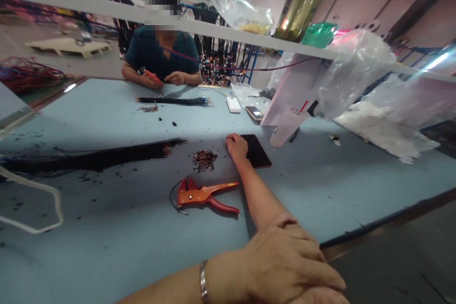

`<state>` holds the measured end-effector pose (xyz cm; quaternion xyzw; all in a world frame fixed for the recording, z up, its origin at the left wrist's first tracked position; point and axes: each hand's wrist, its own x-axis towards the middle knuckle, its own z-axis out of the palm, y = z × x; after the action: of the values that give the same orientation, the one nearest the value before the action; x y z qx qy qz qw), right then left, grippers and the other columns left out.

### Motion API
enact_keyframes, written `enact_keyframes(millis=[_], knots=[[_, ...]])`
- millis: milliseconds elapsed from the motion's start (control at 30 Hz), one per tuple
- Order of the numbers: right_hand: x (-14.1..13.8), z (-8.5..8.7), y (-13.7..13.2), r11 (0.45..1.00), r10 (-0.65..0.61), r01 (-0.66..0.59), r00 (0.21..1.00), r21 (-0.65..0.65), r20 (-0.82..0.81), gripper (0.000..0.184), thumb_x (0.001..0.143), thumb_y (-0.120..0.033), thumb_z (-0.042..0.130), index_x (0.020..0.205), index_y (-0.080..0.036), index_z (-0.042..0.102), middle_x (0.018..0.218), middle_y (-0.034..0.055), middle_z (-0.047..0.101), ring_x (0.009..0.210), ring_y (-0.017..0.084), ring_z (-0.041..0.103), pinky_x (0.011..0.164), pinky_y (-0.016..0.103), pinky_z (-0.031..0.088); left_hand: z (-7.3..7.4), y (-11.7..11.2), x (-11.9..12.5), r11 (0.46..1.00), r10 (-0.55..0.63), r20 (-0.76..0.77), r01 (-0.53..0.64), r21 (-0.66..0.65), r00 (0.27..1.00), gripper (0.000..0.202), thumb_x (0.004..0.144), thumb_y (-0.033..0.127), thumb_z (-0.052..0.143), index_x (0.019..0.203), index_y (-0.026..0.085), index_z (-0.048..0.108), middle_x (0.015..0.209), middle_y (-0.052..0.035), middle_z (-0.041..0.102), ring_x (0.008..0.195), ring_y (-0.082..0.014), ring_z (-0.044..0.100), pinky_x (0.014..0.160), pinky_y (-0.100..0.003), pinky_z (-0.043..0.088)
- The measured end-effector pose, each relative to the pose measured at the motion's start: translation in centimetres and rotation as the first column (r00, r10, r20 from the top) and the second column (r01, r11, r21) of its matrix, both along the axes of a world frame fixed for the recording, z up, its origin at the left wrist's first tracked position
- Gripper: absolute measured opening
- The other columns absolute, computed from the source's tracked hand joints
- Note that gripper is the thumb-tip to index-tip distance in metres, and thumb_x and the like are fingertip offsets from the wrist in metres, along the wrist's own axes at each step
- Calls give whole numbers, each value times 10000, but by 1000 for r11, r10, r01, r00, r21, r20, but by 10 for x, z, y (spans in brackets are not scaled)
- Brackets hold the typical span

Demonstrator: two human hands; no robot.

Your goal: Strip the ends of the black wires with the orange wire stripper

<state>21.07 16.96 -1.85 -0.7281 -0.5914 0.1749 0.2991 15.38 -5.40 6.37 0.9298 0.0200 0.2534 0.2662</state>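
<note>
My left hand [288, 261], with a metal bracelet at the wrist, lies across my right arm near the elbow, its fingers wrapped over it. Further forward my right hand [237, 146] rests on the table with curled fingers, beside the left edge of a flat black tablet-like slab [258, 151]; nothing shows in it. An orange and red wire stripper [203, 196] lies to the left of my right forearm, with a short black wire at its jaws. Beyond it sits a small pile of dark and copper-coloured scraps [204, 160].
A long bundle of black wires [96, 157] lies at left, near a white bent frame [59, 204]. Across the table a person [162, 52] holds a red tool [152, 77] behind another wire bundle [174, 101]. A shelf [228, 28] with plastic bags crosses above; its upright [292, 85] stands right.
</note>
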Motion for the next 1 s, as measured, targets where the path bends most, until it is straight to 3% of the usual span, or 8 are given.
enact_keyframes(millis=[167, 300, 433, 533, 667, 833, 900, 1000], knots=[[2, -3, 3, 999, -15, 16, 1000, 43, -19, 303, 830, -228, 434, 975, -241, 701, 896, 21, 725, 880, 188, 627, 779, 266, 444, -5, 21, 3, 993, -74, 31, 71, 90, 997, 318, 903, 405, 455, 961, 178, 670, 802, -19, 707, 771, -156, 611, 867, -317, 359], [4, -8, 6, 994, -26, 32, 998, 103, -61, 311, 807, -223, 431, 942, -220, 712, 832, 20, 729, 829, 187, 633, 753, 257, 443, -6, 35, 9, 976, -10, 0, 10, 219, 1000, 374, 849, 540, 501, 778, 207, 655, 707, -13, 672, 690, -176, 592, 791, -365, 357], [7, -15, 7, 987, -12, 31, 993, 157, -115, 306, 777, -223, 434, 887, -225, 720, 754, -1, 724, 760, 184, 634, 718, 256, 445, -14, 32, 21, 973, 83, 55, -92, 211, 995, 407, 864, 481, 476, 578, 202, 555, 548, 9, 583, 568, -153, 528, 644, -352, 340], [8, -18, 8, 983, -4, 31, 989, 179, -147, 278, 741, -231, 458, 822, -232, 724, 712, -7, 716, 725, 193, 627, 694, 267, 441, -20, 27, 28, 961, 204, 76, -215, 175, 976, 368, 830, 443, 492, 554, 201, 523, 514, 10, 540, 533, -143, 494, 575, -332, 315], [9, -21, 9, 980, -6, 41, 984, 193, -176, 263, 712, -243, 474, 795, -229, 724, 691, 0, 708, 717, 210, 621, 692, 287, 435, -24, 28, 33, 964, 219, 89, -230, 133, 972, 323, 799, 399, 503, 547, 198, 528, 504, 13, 540, 533, -137, 498, 560, -322, 321], [11, -25, 10, 978, 9, 31, 982, 208, -191, 265, 706, -258, 464, 785, -231, 716, 691, -5, 710, 728, 212, 625, 700, 288, 439, -39, 23, 23, 954, 283, 72, -289, 80, 956, 157, 753, 250, 512, 720, 178, 649, 627, 1, 666, 623, -151, 582, 665, -325, 406], [11, -26, 10, 977, 14, 27, 982, 210, -190, 273, 708, -264, 456, 792, -229, 714, 694, -5, 713, 729, 212, 627, 701, 289, 441, -45, 16, 13, 970, 225, 121, -234, 72, 967, 266, 853, 259, 445, 978, 165, 660, 929, -14, 735, 873, -155, 634, 867, -327, 412], [12, -26, 10, 979, 15, 24, 982, 204, -187, 281, 706, -270, 454, 800, -228, 715, 688, -2, 714, 725, 217, 628, 701, 296, 440, -46, 1, -8, 955, 271, 91, -279, 98, 958, 390, 968, 330, 346, 1260, 149, 531, 1275, -37, 628, 1231, -158, 496, 1087, -335, 284]])
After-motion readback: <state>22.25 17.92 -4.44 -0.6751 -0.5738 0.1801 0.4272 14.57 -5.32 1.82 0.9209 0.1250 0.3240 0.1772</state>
